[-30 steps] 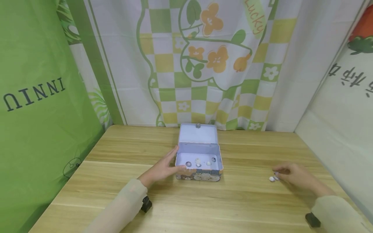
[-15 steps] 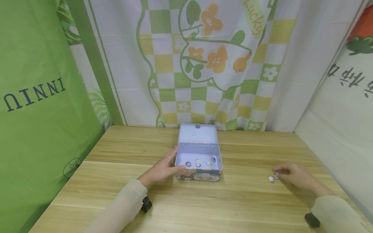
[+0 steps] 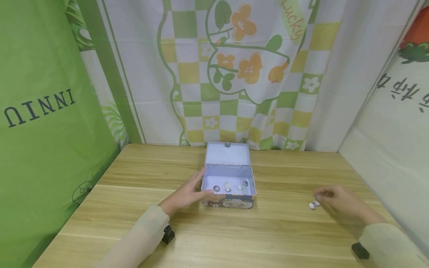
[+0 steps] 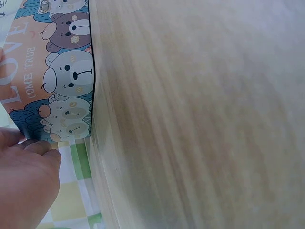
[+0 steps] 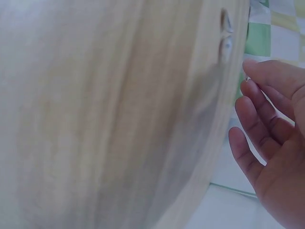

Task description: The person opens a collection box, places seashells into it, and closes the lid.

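A tin box (image 3: 229, 201) with cartoon bears on its front stands lid up at the middle of the table. My left hand (image 3: 184, 195) holds its left front corner, thumb over the front rim and fingers along the side wall. In the left wrist view, fingers (image 4: 40, 148) bend in by the tin's end. Several small round shells (image 3: 216, 189) lie inside. At the right, my right hand (image 3: 338, 201) pinches a small shell (image 3: 317, 198) between thumb and index finger, mostly hidden by the fingertips. Two whitish shells (image 3: 312, 206) lie on the table just below those fingertips.
The wooden table (image 3: 268, 234) reaches back to a checked, flowered curtain (image 3: 241, 74). A green cloth (image 3: 50, 149) hangs at the left and a white one (image 3: 392, 141) at the right. A thin dark cable (image 3: 82, 190) shows by the left edge.
My right hand has lifted slightly, with a shell now between thumb and index finger, and two shells show more fully beneath it. The left hand and the tin box have not moved.
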Motion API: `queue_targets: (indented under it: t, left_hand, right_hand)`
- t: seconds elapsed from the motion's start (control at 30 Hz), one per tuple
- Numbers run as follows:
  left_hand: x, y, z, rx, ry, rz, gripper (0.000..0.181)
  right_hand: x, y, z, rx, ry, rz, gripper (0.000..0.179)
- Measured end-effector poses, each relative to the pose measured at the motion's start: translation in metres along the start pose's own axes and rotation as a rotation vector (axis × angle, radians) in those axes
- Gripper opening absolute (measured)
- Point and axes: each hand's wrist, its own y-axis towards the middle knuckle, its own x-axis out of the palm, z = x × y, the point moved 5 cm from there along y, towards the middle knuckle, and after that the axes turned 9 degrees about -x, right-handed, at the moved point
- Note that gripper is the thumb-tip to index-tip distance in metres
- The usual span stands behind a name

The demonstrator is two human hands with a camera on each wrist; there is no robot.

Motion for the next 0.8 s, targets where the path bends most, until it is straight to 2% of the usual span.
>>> queue_targets:
  t: [0.5, 0.67, 0.8]
  left_hand:
    - [0.0, 0.0, 0.002, 0.004, -0.002, -0.013, 0.093]
    - [0.0, 0.0, 0.002, 0.01, -0.003, -0.015, 0.094]
    - [0.0, 0.0, 0.002, 0.01, 0.002, -0.016, 0.094]
  right_hand:
    - [-0.021, 0.015, -0.022, -0.055, -0.042, 0.045, 0.022]
    - [-0.024, 0.022, -0.03, -0.082, -0.087, 0.058, 0.021]
    - [-0.024, 0.028, -0.039, -0.112, -0.077, 0.065, 0.02]
